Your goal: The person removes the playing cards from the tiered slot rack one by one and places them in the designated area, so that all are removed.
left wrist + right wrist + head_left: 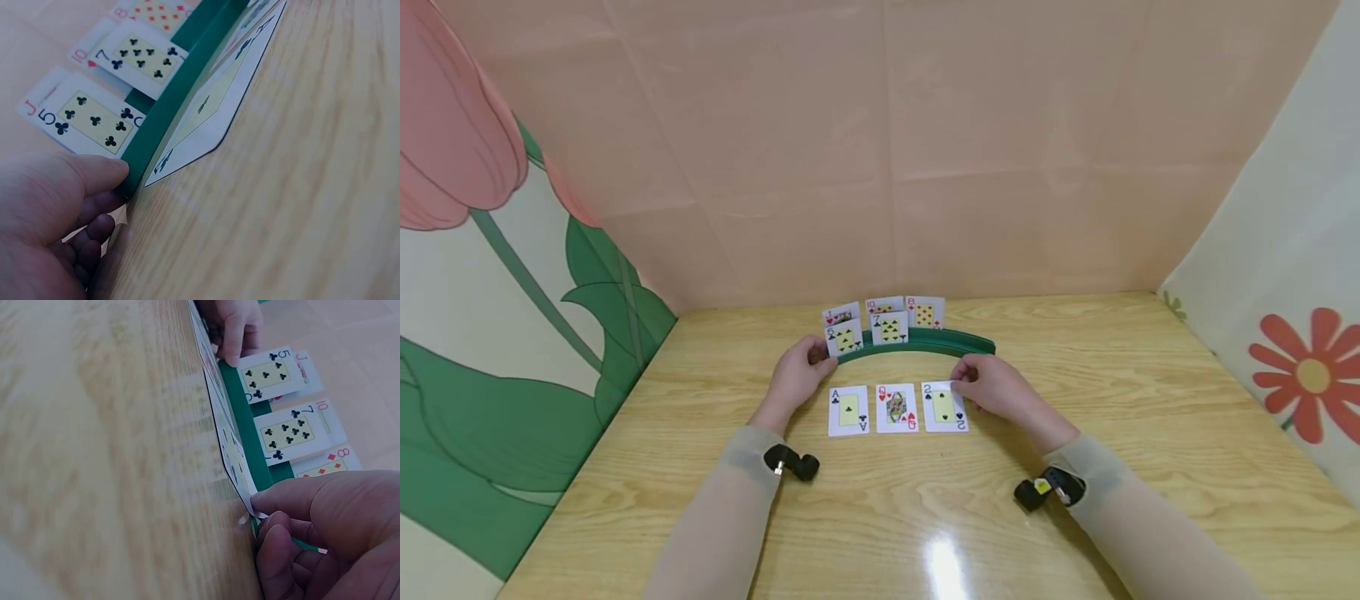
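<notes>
My left hand (797, 372) grips the left end of a curved green card holder (925, 340), thumb along its front side. My right hand (997, 385) pinches the upper right corner of the two of spades (944, 407), with the thumb (278, 499) on its face. To the left of that card lie the queen of hearts (897, 408) and the ace of clubs (848, 411), face up in a row on the table. In the holder's front stand the five of clubs (94, 119) and the seven of clubs (140, 59).
Behind the front cards, a red jack (841, 313), a red ten (883, 305) and the eight of diamonds (925, 312) stand in the holder. The wooden table (880, 508) ends at a pink backdrop (880, 167), with flower-printed panels on both sides.
</notes>
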A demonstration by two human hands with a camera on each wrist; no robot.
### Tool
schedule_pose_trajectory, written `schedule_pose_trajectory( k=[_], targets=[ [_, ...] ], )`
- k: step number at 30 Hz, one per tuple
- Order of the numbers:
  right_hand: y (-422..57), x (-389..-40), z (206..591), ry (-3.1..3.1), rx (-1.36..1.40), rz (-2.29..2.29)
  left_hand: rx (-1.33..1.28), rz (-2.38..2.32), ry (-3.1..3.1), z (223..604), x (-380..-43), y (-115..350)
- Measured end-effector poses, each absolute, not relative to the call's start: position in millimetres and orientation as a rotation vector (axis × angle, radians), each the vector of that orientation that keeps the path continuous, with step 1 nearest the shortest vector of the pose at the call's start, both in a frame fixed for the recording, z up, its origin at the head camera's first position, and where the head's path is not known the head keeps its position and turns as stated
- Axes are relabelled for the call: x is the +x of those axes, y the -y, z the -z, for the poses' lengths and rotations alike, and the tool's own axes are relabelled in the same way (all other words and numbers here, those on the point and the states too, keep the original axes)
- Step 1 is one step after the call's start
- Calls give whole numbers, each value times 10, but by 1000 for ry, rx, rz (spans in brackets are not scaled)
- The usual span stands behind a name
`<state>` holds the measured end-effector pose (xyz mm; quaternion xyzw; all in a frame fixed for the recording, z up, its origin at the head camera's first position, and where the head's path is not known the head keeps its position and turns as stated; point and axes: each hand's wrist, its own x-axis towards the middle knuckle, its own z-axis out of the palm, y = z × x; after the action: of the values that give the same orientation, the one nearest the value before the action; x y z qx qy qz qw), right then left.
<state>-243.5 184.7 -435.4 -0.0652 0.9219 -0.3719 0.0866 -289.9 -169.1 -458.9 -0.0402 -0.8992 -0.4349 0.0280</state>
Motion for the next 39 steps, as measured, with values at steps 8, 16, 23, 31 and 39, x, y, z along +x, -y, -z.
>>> schedule_pose_trajectory(
  k=[8, 16, 23, 31, 39],
  targets=[
    [-1830, -2458, 4363, -2754, -182, 1076, -132, 1345, 2768, 4590, -2901, 1695],
    [-1829, -2462, 4367, -2746, -184, 1084, -117, 1349, 2762, 4581, -2892, 1692],
    [-1824, -2459, 4358, -2740, -183, 1086, -109, 1347, 2770, 4581, -2888, 1689],
    [-1828, -2442, 4359, -2752, -181, 1092, -118, 1348, 2773, 4589, -2890, 1692],
    [-1835, -2408, 4251, -2875, -238, 1179, -123, 1328, 2767, 4596, -2911, 1686]
  ],
)
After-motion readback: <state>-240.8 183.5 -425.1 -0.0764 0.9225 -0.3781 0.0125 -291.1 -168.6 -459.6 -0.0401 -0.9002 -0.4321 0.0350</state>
